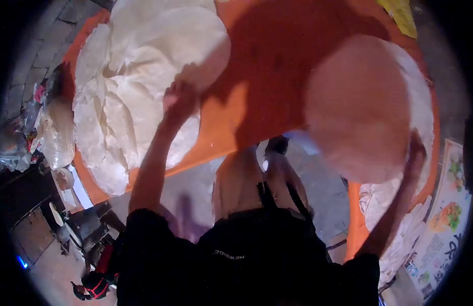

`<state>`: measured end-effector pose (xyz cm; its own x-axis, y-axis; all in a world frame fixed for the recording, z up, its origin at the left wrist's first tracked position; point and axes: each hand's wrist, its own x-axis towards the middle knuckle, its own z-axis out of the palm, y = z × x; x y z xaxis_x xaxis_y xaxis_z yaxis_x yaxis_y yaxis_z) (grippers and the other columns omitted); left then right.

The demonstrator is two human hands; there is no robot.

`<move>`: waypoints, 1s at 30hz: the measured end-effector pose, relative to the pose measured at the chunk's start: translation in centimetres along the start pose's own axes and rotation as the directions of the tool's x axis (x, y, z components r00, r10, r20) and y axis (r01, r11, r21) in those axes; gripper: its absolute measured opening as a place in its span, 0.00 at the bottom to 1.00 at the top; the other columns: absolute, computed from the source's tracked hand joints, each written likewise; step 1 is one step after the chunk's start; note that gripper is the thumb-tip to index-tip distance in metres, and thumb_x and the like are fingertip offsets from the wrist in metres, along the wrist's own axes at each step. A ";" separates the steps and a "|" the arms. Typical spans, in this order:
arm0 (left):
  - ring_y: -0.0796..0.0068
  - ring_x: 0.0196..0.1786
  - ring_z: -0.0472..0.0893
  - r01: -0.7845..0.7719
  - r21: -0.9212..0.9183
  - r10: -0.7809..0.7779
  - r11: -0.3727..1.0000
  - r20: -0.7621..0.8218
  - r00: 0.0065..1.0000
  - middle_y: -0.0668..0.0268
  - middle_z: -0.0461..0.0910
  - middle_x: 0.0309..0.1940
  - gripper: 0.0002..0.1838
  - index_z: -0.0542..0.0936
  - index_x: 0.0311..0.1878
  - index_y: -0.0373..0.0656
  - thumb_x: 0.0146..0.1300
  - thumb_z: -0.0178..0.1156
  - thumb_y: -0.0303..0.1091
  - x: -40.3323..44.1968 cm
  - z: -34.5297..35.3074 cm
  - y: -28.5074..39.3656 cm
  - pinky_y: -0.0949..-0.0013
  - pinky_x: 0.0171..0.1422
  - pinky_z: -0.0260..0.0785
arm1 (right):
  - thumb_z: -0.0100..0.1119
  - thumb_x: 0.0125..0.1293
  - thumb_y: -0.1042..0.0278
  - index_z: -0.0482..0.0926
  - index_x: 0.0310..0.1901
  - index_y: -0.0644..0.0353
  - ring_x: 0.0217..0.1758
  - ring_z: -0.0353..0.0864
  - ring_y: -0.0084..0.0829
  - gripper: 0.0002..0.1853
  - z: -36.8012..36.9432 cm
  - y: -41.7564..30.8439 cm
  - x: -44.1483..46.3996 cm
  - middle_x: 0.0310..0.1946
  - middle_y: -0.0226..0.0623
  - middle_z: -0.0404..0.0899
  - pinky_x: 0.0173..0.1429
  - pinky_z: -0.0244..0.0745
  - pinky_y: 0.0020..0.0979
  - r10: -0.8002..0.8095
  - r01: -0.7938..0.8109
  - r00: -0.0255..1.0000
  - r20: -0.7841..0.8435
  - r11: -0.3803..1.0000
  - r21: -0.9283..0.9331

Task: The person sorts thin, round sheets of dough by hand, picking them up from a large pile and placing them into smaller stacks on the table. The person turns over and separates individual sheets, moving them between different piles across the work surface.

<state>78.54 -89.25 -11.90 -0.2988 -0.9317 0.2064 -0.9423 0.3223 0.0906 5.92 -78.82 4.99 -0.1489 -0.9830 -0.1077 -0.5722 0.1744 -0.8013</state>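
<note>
My right hand [415, 151] grips the edge of a large, round, thin flatbread [356, 109], raised on the right and smeared by motion. Beneath and behind that disc lies a stack of pale flatbreads [422, 104], partly covered by it. My left hand [179, 98] is over the right side of a broad, wrinkled pile of flatbreads [127, 86], its fingers slightly bent and apart. I see nothing held in it. Whether its fingertips touch the top sheet, I cannot tell. A shadow of the hand falls on the pile.
An orange cloth [216, 135] covers the curved table around me. Plastic bags [55, 135] sit at the far left. Beyond the right edge is a printed sign [445, 219] with food pictures; a yellow item [400, 15] lies at the top right.
</note>
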 end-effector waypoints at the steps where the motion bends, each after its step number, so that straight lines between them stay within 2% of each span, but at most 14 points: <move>1: 0.53 0.41 0.78 0.037 -0.004 -0.037 0.999 0.033 0.999 0.58 0.79 0.33 0.06 0.79 0.33 0.43 0.60 0.53 0.32 -0.2 0.8 -0.6 0.51 0.42 0.72 | 0.44 0.74 0.58 0.72 0.62 0.68 0.62 0.72 0.36 0.24 -4.6 2.7 -1.5 0.60 0.43 0.74 0.68 0.63 0.36 -0.049 0.009 0.991 -0.128 0.955 -0.298; 2: 0.54 0.41 0.79 0.084 -0.007 -0.083 0.996 0.050 0.995 0.59 0.79 0.35 0.09 0.78 0.40 0.43 0.54 0.59 0.25 0.5 -1.4 0.6 0.59 0.40 0.75 | 0.41 0.75 0.58 0.69 0.64 0.69 0.67 0.69 0.37 0.25 -9.4 5.6 -2.9 0.63 0.45 0.71 0.74 0.58 0.37 -0.098 -0.064 0.962 -0.254 0.826 -0.560; 5: 0.54 0.39 0.79 -0.050 -0.060 0.038 0.997 -0.193 0.980 0.58 0.79 0.34 0.08 0.77 0.39 0.41 0.54 0.58 0.24 2.1 -5.0 3.3 0.57 0.40 0.74 | 0.43 0.73 0.65 0.70 0.63 0.67 0.60 0.76 0.38 0.22 -9.5 0.9 -7.5 0.56 0.43 0.77 0.73 0.61 0.44 0.156 -0.110 0.661 -0.734 0.988 0.112; 7: 0.52 0.36 0.79 0.064 -0.231 -0.103 0.971 -0.159 0.982 0.57 0.78 0.32 0.05 0.77 0.38 0.42 0.58 0.57 0.26 2.2 -8.0 8.9 0.56 0.37 0.73 | 0.44 0.71 0.61 0.70 0.63 0.67 0.59 0.76 0.40 0.24 -8.3 5.0 -7.9 0.56 0.45 0.77 0.70 0.64 0.44 0.080 -0.086 0.646 -0.759 0.996 0.031; 10: 0.50 0.34 0.77 -0.091 -0.396 -0.020 0.914 -0.268 0.963 0.57 0.77 0.30 0.03 0.76 0.36 0.42 0.61 0.57 0.29 2.0 -6.7 15.9 0.54 0.35 0.70 | 0.46 0.70 0.52 0.69 0.63 0.65 0.56 0.78 0.40 0.28 9.7 -0.6 -6.1 0.55 0.44 0.77 0.65 0.68 0.44 0.323 -0.209 0.922 -0.213 0.879 0.429; 13: 0.52 0.34 0.78 -0.041 -0.712 -0.113 0.701 -0.168 0.979 0.55 0.77 0.31 0.03 0.75 0.36 0.40 0.63 0.55 0.28 0.9 -7.2 23.6 0.55 0.37 0.70 | 0.47 0.68 0.43 0.68 0.63 0.63 0.53 0.79 0.41 0.33 23.3 -4.9 -4.7 0.54 0.44 0.78 0.59 0.73 0.45 0.410 -0.576 0.816 0.407 0.523 0.628; 16: 0.53 0.37 0.79 0.026 -0.748 -0.018 0.663 0.019 1.000 0.55 0.79 0.33 0.04 0.76 0.37 0.40 0.62 0.57 0.29 -2.0 -7.4 27.2 0.56 0.39 0.72 | 0.48 0.67 0.34 0.67 0.64 0.61 0.50 0.80 0.41 0.37 27.7 -7.4 -3.3 0.52 0.43 0.78 0.53 0.78 0.45 0.382 -0.657 0.737 0.558 0.213 0.723; 18: 0.52 0.39 0.80 -0.022 -0.742 0.101 0.670 0.062 0.993 0.55 0.80 0.35 0.06 0.77 0.39 0.40 0.62 0.58 0.30 -3.4 -6.7 27.7 0.56 0.41 0.73 | 0.50 0.69 0.40 0.71 0.60 0.61 0.46 0.82 0.40 0.32 27.6 -11.5 -2.5 0.48 0.41 0.80 0.49 0.79 0.42 0.397 -0.591 0.774 0.494 0.173 0.788; 21: 0.53 0.43 0.80 -0.154 -0.639 0.153 0.754 -0.057 0.987 0.57 0.80 0.38 0.09 0.79 0.42 0.41 0.60 0.59 0.33 -5.6 -2.3 27.2 0.55 0.46 0.73 | 0.61 0.60 0.58 0.81 0.43 0.61 0.37 0.79 0.37 0.16 28.0 -9.1 -0.7 0.42 0.40 0.82 0.49 0.77 0.37 0.638 -0.671 0.676 0.369 0.328 0.665; 23: 0.53 0.47 0.78 -0.127 -0.443 0.061 0.887 -0.162 0.985 0.57 0.79 0.41 0.12 0.78 0.44 0.41 0.58 0.59 0.35 -6.3 1.0 25.2 0.54 0.51 0.72 | 0.59 0.61 0.58 0.81 0.43 0.62 0.35 0.80 0.36 0.16 28.8 -5.8 0.6 0.40 0.40 0.82 0.44 0.78 0.37 0.408 -0.456 0.876 0.258 0.875 0.164; 24: 0.52 0.49 0.77 -0.049 -0.380 -0.002 0.924 -0.131 0.991 0.56 0.79 0.44 0.14 0.78 0.46 0.42 0.58 0.60 0.37 -5.5 0.3 24.0 0.53 0.53 0.71 | 0.59 0.61 0.58 0.80 0.44 0.62 0.34 0.80 0.36 0.16 29.2 -3.5 1.4 0.39 0.40 0.83 0.42 0.79 0.38 0.255 -0.223 0.928 0.272 0.964 -0.142; 25: 0.49 0.52 0.76 0.132 -0.366 -0.119 0.921 0.057 0.991 0.52 0.78 0.47 0.17 0.78 0.49 0.42 0.60 0.61 0.40 -3.1 -3.7 19.7 0.51 0.57 0.70 | 0.58 0.62 0.59 0.80 0.45 0.63 0.36 0.80 0.35 0.16 28.4 -3.6 2.0 0.41 0.40 0.82 0.43 0.78 0.37 0.219 -0.213 0.950 0.223 0.976 -0.051; 28: 0.49 0.53 0.74 0.141 -0.036 -0.144 0.989 -0.073 0.987 0.51 0.76 0.48 0.23 0.76 0.51 0.40 0.57 0.64 0.44 -4.1 1.5 9.2 0.53 0.55 0.70 | 0.55 0.65 0.63 0.78 0.50 0.64 0.41 0.79 0.32 0.17 21.2 -6.0 3.3 0.44 0.39 0.82 0.48 0.76 0.33 0.168 -0.195 0.979 0.115 0.937 0.290; 30: 0.50 0.50 0.74 0.262 -0.060 -0.267 0.963 -0.097 0.959 0.51 0.75 0.44 0.22 0.75 0.47 0.40 0.54 0.66 0.45 -2.4 -2.8 8.9 0.54 0.51 0.70 | 0.53 0.67 0.65 0.77 0.54 0.66 0.44 0.79 0.30 0.18 12.9 -6.5 3.0 0.47 0.38 0.81 0.51 0.75 0.31 0.091 -0.094 0.996 0.027 0.919 0.384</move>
<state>71.26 -83.68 -8.84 -0.0202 -0.9632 0.2681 -0.9769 0.0761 0.1997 19.61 -83.69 2.28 -0.1787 -0.9643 -0.1957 -0.2020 0.2306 -0.9518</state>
